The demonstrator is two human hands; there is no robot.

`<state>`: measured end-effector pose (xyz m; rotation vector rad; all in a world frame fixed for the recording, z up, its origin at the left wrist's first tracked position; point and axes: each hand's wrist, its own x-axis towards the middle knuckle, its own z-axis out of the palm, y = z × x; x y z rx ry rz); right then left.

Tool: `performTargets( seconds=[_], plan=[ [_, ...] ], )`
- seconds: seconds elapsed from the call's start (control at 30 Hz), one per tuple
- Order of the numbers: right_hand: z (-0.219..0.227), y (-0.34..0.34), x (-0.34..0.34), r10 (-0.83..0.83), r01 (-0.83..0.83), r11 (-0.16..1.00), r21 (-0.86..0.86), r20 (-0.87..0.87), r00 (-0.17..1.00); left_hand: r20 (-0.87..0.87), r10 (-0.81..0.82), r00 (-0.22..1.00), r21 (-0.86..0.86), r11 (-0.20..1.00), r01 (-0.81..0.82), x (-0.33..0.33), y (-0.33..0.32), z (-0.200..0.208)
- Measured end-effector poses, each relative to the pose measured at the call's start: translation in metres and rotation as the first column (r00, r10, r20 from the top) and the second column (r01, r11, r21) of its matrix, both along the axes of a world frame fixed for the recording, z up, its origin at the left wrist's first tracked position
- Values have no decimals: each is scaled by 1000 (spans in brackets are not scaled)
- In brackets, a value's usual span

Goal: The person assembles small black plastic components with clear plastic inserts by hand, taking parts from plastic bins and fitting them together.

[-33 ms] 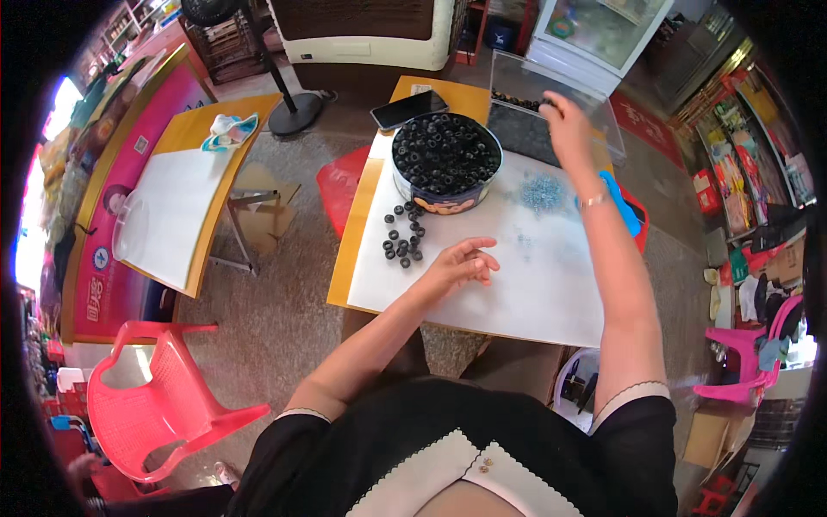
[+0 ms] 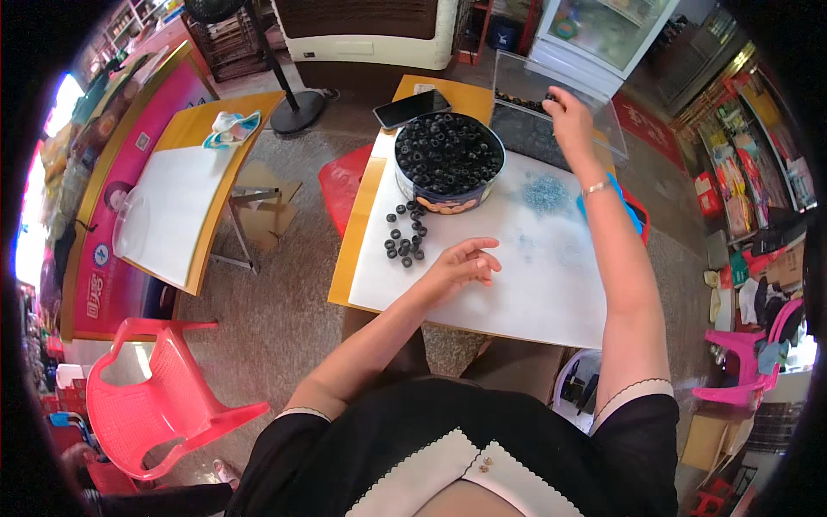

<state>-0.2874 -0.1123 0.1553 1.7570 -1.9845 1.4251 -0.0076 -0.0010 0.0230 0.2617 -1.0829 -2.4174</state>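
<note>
My right hand (image 2: 572,125) reaches to the far right over a clear plastic box (image 2: 594,96). Its thumb and fingers pinch a small black bead (image 2: 549,98), partly hidden by the fingertips. Inside the box, a row of similar black beads (image 2: 517,101) lies along the far side. My left hand (image 2: 463,270) hovers over the white sheet (image 2: 508,297), palm partly up, fingers loosely apart and holding nothing. Beyond it stands a round tub (image 2: 448,203) heaped with black ring-shaped beads (image 2: 448,151). Several loose beads (image 2: 405,245) lie left of my left hand.
A phone (image 2: 412,109) lies behind the tub. Blue specks (image 2: 544,195) dot the sheet, and a blue-and-red container (image 2: 636,215) is beside my right forearm. Left are a second table (image 2: 172,215) and a pink chair (image 2: 164,392). A fan stand (image 2: 297,112) is behind.
The view has shifted very slightly. My right hand stays over the clear box with its fingers pinched, and my left hand keeps its place.
</note>
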Motion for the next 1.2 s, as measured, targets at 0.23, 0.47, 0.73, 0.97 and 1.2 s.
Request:
performTargets(
  seconds=[0.23, 0.47, 0.73, 0.97, 1.2],
  plan=[
    [-6, -22, 30, 90, -79, 994, 80, -145, 985, 18, 5, 1000, 44, 999, -6, 7, 0, -1],
    [-33, 2, 110, 423, -40, 756, 653, -441, 792, -9, -6, 1000, 42, 999, 6, 2, -2, -3],
    [-49, -3, 115, 450, 43, 659, 751, -439, 778, 7, 18, 1000, 56, 998, -19, 4, 0, -3],
    [-37, 83, 110, 323, -592, 776, 220, 668, 671, -7, 98, 995, 103, 990, -97, 6, 0, -8],
    [-79, 171, 153, 285, -421, 903, 88, 611, 739, -76, 245, 967, 221, 949, -223, 2, -6, -15]
  ],
)
